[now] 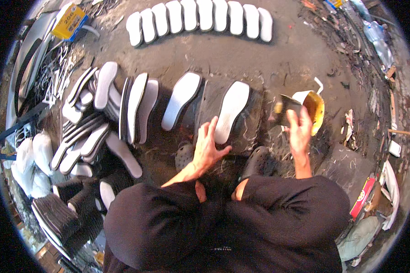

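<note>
A white sole-shaped piece with a dark edge (233, 109) lies on a dark board (255, 98) in front of me. My left hand (207, 150) is open beside its near end, fingers spread; fingertips are close to the sole's left edge. On the right, my right hand (299, 132) is closed on a dark flat squarish piece (289, 107) with a yellowish spot at its left; its exact kind is unclear. That piece is held at the near-left rim of a cut-open yellow container (320, 113). Another white sole (183, 98) lies left of the board.
A curved row of white soles (197, 16) lies at the far side. Loose soles pile up at left (93, 136), with stacked dark ones (61, 216) nearer. A yellow-blue box (69, 22) stands far left. Plastic scraps (379, 41) line the right.
</note>
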The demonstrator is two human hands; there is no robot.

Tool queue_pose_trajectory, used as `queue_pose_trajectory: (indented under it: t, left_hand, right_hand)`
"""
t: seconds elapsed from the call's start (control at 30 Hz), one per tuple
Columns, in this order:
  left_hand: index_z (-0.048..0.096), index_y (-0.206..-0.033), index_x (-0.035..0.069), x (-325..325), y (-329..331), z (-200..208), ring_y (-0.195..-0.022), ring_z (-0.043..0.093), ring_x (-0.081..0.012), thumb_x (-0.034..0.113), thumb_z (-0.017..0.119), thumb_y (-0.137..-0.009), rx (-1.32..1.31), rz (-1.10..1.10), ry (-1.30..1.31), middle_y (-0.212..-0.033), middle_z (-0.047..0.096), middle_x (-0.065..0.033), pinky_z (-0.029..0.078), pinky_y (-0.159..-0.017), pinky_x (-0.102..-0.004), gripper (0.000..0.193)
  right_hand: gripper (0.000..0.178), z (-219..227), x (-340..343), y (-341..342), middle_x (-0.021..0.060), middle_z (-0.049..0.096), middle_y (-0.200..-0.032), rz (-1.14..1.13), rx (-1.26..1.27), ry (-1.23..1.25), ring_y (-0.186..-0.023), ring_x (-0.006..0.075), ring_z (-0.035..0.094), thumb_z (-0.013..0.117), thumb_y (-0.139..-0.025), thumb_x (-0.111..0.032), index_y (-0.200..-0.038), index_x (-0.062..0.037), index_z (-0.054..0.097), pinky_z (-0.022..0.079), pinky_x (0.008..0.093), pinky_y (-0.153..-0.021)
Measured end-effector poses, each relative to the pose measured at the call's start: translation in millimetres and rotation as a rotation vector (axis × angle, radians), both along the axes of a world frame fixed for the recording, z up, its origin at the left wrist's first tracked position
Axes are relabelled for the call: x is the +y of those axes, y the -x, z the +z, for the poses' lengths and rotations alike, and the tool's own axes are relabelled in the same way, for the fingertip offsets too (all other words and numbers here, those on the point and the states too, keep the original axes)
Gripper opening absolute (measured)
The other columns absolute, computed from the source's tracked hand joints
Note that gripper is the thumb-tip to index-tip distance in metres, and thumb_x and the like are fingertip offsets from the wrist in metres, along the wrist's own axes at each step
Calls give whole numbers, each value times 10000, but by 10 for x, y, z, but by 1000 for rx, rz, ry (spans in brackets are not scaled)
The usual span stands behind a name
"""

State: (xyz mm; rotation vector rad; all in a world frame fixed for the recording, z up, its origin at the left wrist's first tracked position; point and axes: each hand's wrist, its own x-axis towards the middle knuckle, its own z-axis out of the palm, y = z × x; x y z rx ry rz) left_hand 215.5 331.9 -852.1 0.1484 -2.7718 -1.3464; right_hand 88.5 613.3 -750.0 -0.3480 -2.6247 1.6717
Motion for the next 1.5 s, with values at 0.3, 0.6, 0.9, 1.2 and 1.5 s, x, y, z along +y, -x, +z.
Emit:
queue_pose_trajectory:
  t: [0.3, 0.6, 0.9, 1.2, 1.5]
  left_hand:
    - [338, -1675, 41, 345, 839, 67, -1316, 537, -449, 213, 947, -748, -42, 113, -237, -1408, 532, -252, 501, -1122, -529, 1122]
    - [321, -1667, 42, 944, 3160, -301, -1349, 527, -457, 213, 990, -749, 73, 46, -93, -1434, 505, -266, 487, -1159, -528, 1149]
    - [539, -1539, 23, -340, 1658, -148, -1444, 483, -455, 41, 695, -855, 239, 293, 193, -1487, 559, -271, 369, -1255, -557, 702]
    - [477, -1610, 66, -1437, 116, -405, -1343, 530, -446, 154, 877, -843, -65, 338, 296, -1424, 597, -240, 422, -1189, -569, 869]
    - [600, -1565, 263, 29, 18, 88, -1224, 531, -422, 389, 939, -805, 0, 0, 200, -1316, 542, -231, 470, -1045, -532, 842]
  right_hand:
    - [340, 216, 859, -656, 133, 726, -1131, 240, 136, -1038, -1045, 364, 671, 679, -990, -70, -1323, -69, 746, 550, 476, -931]
    - [322, 719, 639, -76, 188, 766, -1177, -33, 161, -748, -1113, 388, 728, 672, -1014, -35, -1323, -45, 763, 573, 478, -967]
    - [317, 25, 1252, 901, 291, 773, -1045, -21, 79, -788, -975, 484, 764, 720, -1014, -180, -1296, -44, 776, 612, 526, -842]
    - [403, -15, 1772, 370, 35, 796, -1174, -367, -39, 173, -949, 145, 737, 760, -1034, -241, -1332, 28, 723, 592, 325, -782]
    - [505, 498, 39, -107, 211, 790, -1255, 288, -140, -2, -1124, 276, 764, 816, -994, -288, -1355, 56, 736, 591, 401, -969]
